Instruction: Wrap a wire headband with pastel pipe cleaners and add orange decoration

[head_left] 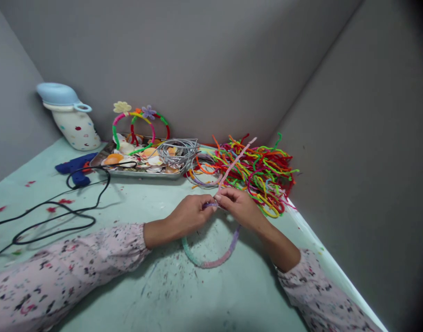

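Note:
Between my hands is a ring (214,263) wrapped in pastel pipe cleaner, with green, pink and purple stretches; its lower part hangs below my fingers. My left hand (192,212) is closed on the ring's purple upper part. My right hand (241,207) pinches a pale pink pipe cleaner (235,161) against the ring, close to my left fingertips. The pink pipe cleaner's free end sticks up and to the right. My fingers hide the spot where it meets the ring.
Behind stands a metal tray (145,174) with shells, coiled grey wire (178,152) and finished flower-topped rings (142,115). Colourful pipe cleaners (256,170) are heaped at right. On the left are a blue glue gun (78,168), its black cord (55,203) and a white bottle (76,127).

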`<action>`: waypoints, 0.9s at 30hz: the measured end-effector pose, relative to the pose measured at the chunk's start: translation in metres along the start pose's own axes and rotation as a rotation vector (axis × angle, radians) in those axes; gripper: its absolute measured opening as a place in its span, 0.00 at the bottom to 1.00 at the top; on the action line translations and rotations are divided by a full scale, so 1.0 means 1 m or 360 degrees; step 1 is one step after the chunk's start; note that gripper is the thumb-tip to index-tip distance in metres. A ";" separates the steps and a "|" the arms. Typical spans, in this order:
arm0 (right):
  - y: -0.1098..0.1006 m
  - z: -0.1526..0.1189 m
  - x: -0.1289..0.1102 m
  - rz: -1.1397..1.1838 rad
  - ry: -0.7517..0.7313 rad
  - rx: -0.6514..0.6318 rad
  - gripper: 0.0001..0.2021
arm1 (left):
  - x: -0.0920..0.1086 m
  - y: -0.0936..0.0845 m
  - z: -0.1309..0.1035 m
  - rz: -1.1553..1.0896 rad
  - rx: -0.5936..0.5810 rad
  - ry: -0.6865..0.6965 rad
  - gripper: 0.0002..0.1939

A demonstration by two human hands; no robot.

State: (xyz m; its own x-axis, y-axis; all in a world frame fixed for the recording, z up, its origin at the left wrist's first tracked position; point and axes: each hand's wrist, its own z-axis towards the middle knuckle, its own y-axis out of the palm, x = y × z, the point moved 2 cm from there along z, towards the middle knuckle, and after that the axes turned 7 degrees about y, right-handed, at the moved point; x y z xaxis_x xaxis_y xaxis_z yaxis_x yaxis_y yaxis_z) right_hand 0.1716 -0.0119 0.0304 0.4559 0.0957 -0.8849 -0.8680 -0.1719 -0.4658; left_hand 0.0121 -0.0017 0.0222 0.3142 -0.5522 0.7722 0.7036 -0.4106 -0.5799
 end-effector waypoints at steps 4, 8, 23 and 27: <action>0.000 0.001 0.000 0.0119 0.0064 -0.0009 0.09 | 0.004 0.000 -0.001 0.0033 -0.0018 0.0004 0.13; 0.001 0.002 0.001 0.0290 0.0166 -0.0017 0.09 | 0.006 0.000 -0.002 0.0080 -0.0012 -0.0011 0.12; 0.002 0.001 -0.004 0.0391 0.0124 -0.0004 0.07 | 0.007 0.000 -0.002 0.0150 -0.0040 -0.0017 0.13; 0.002 0.002 -0.003 0.0387 0.0119 -0.0017 0.07 | 0.008 0.000 -0.001 0.0134 -0.0041 -0.0010 0.14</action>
State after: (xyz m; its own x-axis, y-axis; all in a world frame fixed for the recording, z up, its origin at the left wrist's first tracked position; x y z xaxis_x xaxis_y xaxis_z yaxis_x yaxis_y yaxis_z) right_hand 0.1683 -0.0108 0.0323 0.2475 -0.0222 -0.9686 -0.9520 -0.1913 -0.2389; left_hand 0.0134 -0.0067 0.0279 0.3755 -0.5810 0.7221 0.6580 -0.3815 -0.6492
